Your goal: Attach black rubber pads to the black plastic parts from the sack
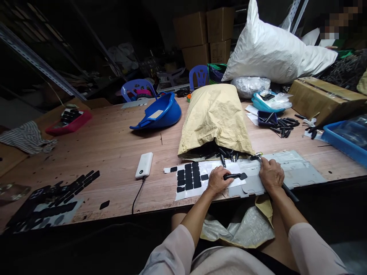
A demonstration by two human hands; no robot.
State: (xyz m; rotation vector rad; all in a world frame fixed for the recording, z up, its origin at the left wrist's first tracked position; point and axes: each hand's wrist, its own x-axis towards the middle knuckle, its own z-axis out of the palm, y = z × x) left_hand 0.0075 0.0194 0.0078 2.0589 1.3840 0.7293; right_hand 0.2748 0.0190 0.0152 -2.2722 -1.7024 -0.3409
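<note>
My left hand (218,180) is closed on a slim black tube-shaped piece (233,176), laid over the white sheet. At the tube's right end is a black rounded patch (243,176); whether the two are joined I cannot tell. My right hand (272,175) grips a hammer by its dark handle (290,193), the metal head (257,155) pointing away from me above a grey board (306,173). Rows of black rounded-square stickers (189,176) cover the left of the white sheet (210,168). Similar black pieces (222,152) spill from the mouth of a tan sack (216,110).
Left of the sheet lies a white power bank (144,165) with a cable. Beyond are a blue basin (163,112) and a pink tray (69,122). Loose black pieces (286,124), a cardboard box (327,101) and a blue tray (344,133) occupy the right side.
</note>
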